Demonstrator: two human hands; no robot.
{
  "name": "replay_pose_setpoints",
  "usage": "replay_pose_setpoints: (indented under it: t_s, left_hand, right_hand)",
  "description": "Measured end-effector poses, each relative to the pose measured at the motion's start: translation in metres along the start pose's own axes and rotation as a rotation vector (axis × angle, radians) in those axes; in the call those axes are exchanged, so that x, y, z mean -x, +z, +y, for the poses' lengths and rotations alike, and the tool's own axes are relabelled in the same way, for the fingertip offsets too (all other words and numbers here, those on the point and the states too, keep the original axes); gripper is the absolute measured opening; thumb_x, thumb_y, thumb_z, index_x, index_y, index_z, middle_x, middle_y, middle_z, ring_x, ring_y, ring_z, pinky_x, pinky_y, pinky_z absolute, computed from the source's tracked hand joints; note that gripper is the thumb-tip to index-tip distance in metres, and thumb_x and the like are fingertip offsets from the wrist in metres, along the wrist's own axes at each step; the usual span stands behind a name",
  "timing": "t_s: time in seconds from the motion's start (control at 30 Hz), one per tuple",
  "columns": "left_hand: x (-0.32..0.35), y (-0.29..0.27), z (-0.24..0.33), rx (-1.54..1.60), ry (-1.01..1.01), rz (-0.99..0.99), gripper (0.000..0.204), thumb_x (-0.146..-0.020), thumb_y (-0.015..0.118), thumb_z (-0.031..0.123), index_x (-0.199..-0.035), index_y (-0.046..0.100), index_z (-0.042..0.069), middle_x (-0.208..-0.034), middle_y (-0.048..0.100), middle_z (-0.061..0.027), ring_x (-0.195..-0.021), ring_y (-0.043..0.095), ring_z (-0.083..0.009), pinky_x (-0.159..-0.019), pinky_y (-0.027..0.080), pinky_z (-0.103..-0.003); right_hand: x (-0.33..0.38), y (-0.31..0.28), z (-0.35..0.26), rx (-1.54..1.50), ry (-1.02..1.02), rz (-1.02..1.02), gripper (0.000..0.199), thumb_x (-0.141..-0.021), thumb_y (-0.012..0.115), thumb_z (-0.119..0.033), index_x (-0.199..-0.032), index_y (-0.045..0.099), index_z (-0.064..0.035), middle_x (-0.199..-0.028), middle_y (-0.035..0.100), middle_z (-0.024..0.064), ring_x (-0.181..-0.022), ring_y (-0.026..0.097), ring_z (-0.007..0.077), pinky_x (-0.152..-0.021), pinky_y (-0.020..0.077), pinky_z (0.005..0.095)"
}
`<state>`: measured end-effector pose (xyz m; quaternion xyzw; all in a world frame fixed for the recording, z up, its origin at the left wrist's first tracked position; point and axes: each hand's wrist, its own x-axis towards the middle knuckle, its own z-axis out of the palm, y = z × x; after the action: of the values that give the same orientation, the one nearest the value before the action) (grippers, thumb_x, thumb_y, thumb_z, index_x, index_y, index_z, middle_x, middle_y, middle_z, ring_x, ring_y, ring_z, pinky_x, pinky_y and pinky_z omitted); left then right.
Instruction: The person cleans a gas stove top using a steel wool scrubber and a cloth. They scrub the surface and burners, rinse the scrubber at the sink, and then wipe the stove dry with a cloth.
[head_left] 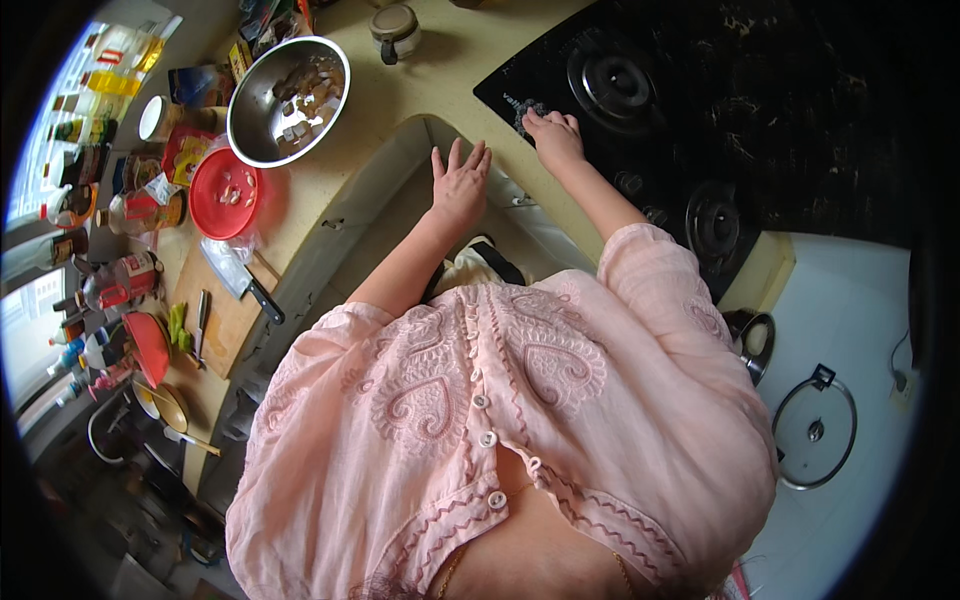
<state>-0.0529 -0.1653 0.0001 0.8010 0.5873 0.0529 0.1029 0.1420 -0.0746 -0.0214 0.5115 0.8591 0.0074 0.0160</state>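
My left hand [460, 180] hovers with fingers spread over the edge of the beige counter [400, 100], holding nothing. My right hand [553, 135] is curled with fingertips pressed on the front corner of the black gas hob [700, 110], beside a knob or small grey patch; whether it grips anything is unclear. A pink embroidered shirt fills the lower middle of the view.
A steel bowl [288, 100] with chopped pieces sits left of my hands. Beside it lie a red plate [224, 192], a cleaver [236, 275] on a wooden board [222, 315], bottles and jars. A lidded jar [395, 30] stands at the back. A glass pot lid [815, 428] lies right.
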Motion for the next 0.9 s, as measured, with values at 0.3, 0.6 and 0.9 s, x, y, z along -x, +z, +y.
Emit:
replay_pose_setpoints:
  t_s: [0.3, 0.6, 0.9]
  left_hand:
    - [-0.001, 0.01, 0.001, -0.003, 0.014, -0.016, 0.054, -0.078, 0.045, 0.012, -0.131, 0.036, 0.01, -0.138, 0.033, -0.0006, -0.129, 0.024, -0.0308, -0.102, 0.012, -0.057]
    - [0.011, 0.005, -0.016, 0.015, -0.081, 0.049, 0.053, -0.078, 0.045, 0.012, -0.13, 0.038, 0.011, -0.138, 0.034, -0.0003, -0.129, 0.025, -0.03, -0.102, 0.013, -0.058]
    - [0.019, 0.004, -0.023, 0.047, -0.14, 0.042, 0.057, -0.074, 0.048, 0.009, -0.13, 0.038, 0.009, -0.138, 0.033, -0.0014, -0.129, 0.024, -0.0307, -0.102, 0.013, -0.057]
  right_hand:
    - [0.076, -0.016, 0.013, -0.12, 0.085, -0.088, 0.043, -0.079, 0.044, -0.005, -0.12, 0.052, -0.0148, -0.128, 0.048, -0.0012, -0.107, 0.046, 0.0172, -0.093, 0.0296, 0.0358]
    - [0.012, -0.011, -0.054, -0.18, -0.143, -0.026, 0.036, -0.081, 0.044, -0.014, -0.115, 0.056, -0.0148, -0.123, 0.052, -0.0019, -0.102, 0.049, 0.0173, -0.088, 0.0333, 0.0338]
    - [0.016, -0.013, -0.058, -0.174, -0.192, -0.001, 0.034, -0.079, 0.046, -0.012, -0.111, 0.055, -0.0137, -0.12, 0.053, -0.0028, -0.096, 0.049, 0.0164, -0.082, 0.0351, 0.0331]
